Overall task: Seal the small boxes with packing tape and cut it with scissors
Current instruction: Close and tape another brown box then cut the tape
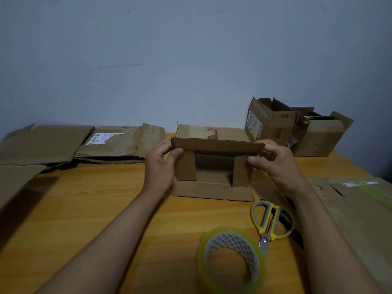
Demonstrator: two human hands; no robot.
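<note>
You're at flap-folding: your left hand and right hand pinch the top flap of the small box mid-frame. Next, probably close it, then reach lower right for the tape roll.

Just one head cam here, wide-angle, looking forward and down over the wooden surface toward the wall, close enough that both forearms fill the bottom.
</note>
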